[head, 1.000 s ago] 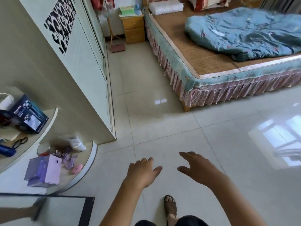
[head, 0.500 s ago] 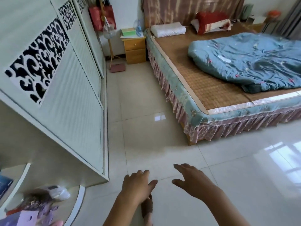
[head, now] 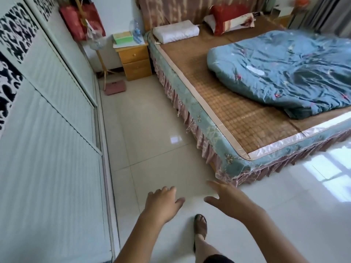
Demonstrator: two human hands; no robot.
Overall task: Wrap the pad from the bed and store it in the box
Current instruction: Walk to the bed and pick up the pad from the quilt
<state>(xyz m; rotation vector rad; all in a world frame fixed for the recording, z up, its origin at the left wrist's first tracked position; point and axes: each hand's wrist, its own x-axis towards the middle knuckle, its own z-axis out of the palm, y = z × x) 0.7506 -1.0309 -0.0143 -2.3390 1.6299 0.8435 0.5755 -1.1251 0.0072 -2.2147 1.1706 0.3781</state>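
A small white oval pad (head: 255,70) lies on top of the rumpled blue quilt (head: 288,73), which is spread over the bed (head: 214,103) with its woven mat at the right. My left hand (head: 163,204) and my right hand (head: 231,200) hang over the tiled floor near the bed's foot corner, both empty with fingers spread. Both hands are far from the pad. A green box (head: 122,37) sits on the nightstand.
A tall white wardrobe (head: 49,130) lines the left side, leaving an aisle of glossy tiles (head: 148,126) between it and the bed. A wooden nightstand (head: 135,59) and a pink scale (head: 115,87) stand at the aisle's far end. My sandalled foot (head: 200,224) is below the hands.
The view has swung up and moved toward the bed; the corner shelves with the purple and dark boxes have left the frame. Both hands stay empty and spread in front.
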